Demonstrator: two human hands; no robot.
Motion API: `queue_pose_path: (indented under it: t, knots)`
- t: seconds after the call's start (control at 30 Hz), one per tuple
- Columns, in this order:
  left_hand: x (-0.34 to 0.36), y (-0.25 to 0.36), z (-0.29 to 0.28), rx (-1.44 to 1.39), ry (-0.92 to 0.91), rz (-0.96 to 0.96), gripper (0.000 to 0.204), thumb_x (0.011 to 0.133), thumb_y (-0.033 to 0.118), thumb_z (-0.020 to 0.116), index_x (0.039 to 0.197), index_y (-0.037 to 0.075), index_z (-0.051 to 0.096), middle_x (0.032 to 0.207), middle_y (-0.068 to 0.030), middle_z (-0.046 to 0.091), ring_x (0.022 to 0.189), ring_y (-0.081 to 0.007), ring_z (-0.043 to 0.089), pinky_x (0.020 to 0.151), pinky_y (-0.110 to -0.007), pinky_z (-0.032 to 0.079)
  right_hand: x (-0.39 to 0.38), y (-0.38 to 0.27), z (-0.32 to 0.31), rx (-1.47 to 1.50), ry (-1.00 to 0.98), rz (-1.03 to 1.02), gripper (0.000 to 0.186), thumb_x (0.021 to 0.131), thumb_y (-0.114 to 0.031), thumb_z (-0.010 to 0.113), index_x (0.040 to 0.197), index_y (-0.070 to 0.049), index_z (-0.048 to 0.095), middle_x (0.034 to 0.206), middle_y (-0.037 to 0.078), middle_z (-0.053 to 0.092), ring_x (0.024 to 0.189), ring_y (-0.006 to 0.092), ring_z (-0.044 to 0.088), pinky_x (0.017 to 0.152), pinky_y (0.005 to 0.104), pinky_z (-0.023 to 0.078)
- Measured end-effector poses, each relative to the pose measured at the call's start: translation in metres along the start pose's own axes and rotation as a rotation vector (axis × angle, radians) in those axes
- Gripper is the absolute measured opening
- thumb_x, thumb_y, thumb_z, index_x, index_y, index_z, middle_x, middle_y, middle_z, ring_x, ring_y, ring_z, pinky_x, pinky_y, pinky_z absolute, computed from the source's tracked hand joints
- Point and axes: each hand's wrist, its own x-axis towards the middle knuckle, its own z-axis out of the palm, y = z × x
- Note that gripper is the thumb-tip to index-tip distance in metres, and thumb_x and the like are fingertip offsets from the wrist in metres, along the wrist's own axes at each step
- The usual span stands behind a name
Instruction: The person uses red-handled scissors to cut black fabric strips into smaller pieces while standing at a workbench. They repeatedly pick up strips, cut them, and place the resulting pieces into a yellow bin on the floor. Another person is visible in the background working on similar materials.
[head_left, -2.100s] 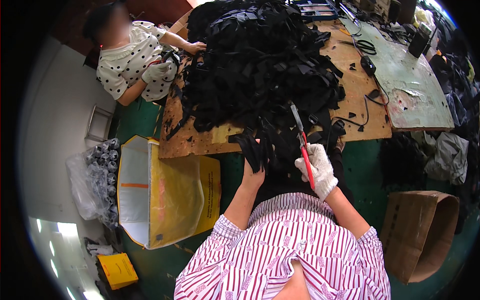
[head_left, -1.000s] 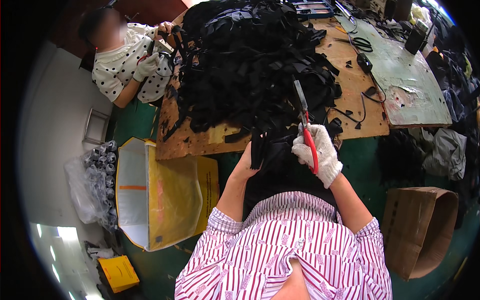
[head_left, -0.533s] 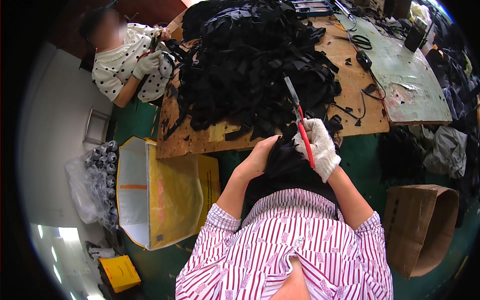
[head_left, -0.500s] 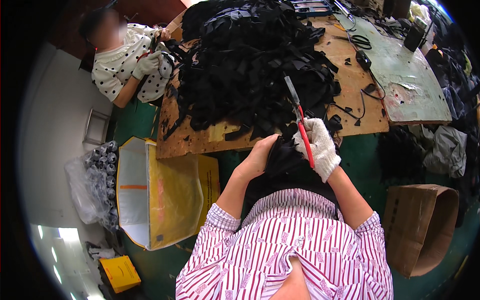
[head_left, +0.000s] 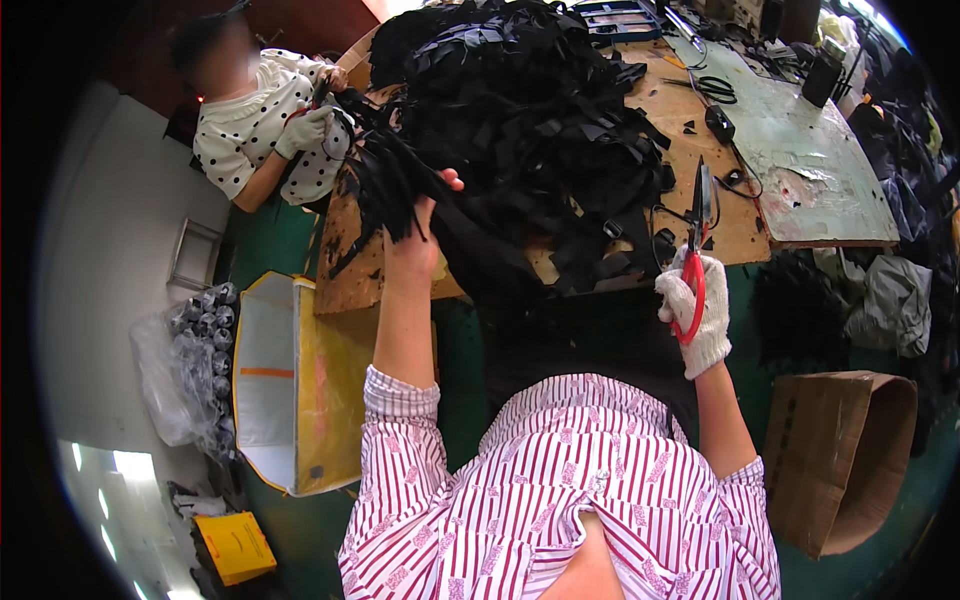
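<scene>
The left hand's [head_left: 412,255] fingers were partly hidden by black strips [head_left: 385,185], a few tips bare beyond them; whether they clamped the bunch or merely bore it, I could not tell; the gloved right hand [head_left: 703,310] was closed on the red handles of the scissors [head_left: 694,262], whose blades pointed up and away, seemingly a little parted. The strips looked light, soft and limp, hardly fragile, perhaps a touch slippery where flat; they seemed best gathered across the middle of the bunch (loose ends would likely snag on neighbours); the scissors looked stiff and heavier, safest held by the handles. The strips were narrow, matt and uneven, their ends dangling over the palm; they hung above the table's [head_left: 690,105] near left part, beside the big black pile [head_left: 520,130]. Farther out, a co-worker [head_left: 265,125] stood to the left; a yellow bag [head_left: 335,400] lay below the table's edge; a brown carton [head_left: 815,470] sat at lower right.
</scene>
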Motion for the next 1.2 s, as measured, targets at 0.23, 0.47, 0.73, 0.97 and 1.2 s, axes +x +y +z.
queue_pose_path:
  t: [0.23, 0.47, 0.73, 0.97, 1.2]
  knots:
    - [0.060, 0.080, 0.008, -0.171, 0.131, 0.167, 0.017, 0.082, 0.003, 0.061, 0.098, -0.002, 0.057, 0.088, -0.0092, 0.060, 0.078, -0.0172, 0.056, 0.072, -0.027, 0.047, -0.005, 0.006, -0.008, -0.006, 0.039, 0.012, 0.041, 0.074, -0.006, 0.067, 0.107, -0.002, 0.042, 0.078, 0.005, 0.053, 0.049, 0.0081, 0.051, 0.042, 0.0194, 0.045]
    - [0.113, 0.137, -0.036, -0.359, 0.254, 0.138, 0.018, 0.083, 0.006, 0.061, 0.098, -0.003, 0.056, 0.087, -0.0090, 0.060, 0.077, -0.0177, 0.056, 0.071, -0.028, 0.047, -0.009, 0.010, -0.010, 0.009, 0.034, -0.023, 0.037, 0.075, -0.006, 0.065, 0.102, -0.002, 0.042, 0.075, 0.005, 0.052, 0.046, 0.0083, 0.049, 0.041, 0.0192, 0.044]
    - [0.140, 0.135, -0.003, 0.173, -0.242, 0.403, 0.015, 0.086, 0.010, 0.058, 0.096, -0.001, 0.061, 0.092, -0.0104, 0.063, 0.089, -0.0162, 0.060, 0.079, -0.030, 0.047, -0.011, 0.003, -0.032, 0.074, 0.137, -0.129, 0.029, 0.078, -0.004, 0.062, 0.100, -0.004, 0.043, 0.072, 0.004, 0.052, 0.047, 0.0078, 0.050, 0.040, 0.0192, 0.042]
    - [0.134, 0.164, 0.017, -0.104, -0.270, 0.256, 0.016, 0.089, 0.008, 0.053, 0.101, -0.002, 0.058, 0.101, -0.0130, 0.060, 0.096, -0.0215, 0.058, 0.090, -0.036, 0.044, -0.021, -0.012, -0.070, 0.262, 0.232, -0.367, 0.028, 0.082, -0.007, 0.062, 0.103, -0.005, 0.043, 0.075, 0.006, 0.054, 0.048, 0.0071, 0.049, 0.042, 0.0192, 0.043]
    - [0.129, 0.158, 0.103, -0.633, -0.679, 0.094, 0.012, 0.092, 0.011, 0.049, 0.095, 0.000, 0.050, 0.086, -0.0055, 0.052, 0.080, -0.0147, 0.050, 0.080, -0.033, 0.039, -0.036, -0.056, -0.107, 0.393, 0.450, -0.513, 0.018, 0.081, -0.009, 0.061, 0.091, -0.009, 0.046, 0.066, 0.001, 0.049, 0.044, 0.0065, 0.045, 0.037, 0.0173, 0.038]
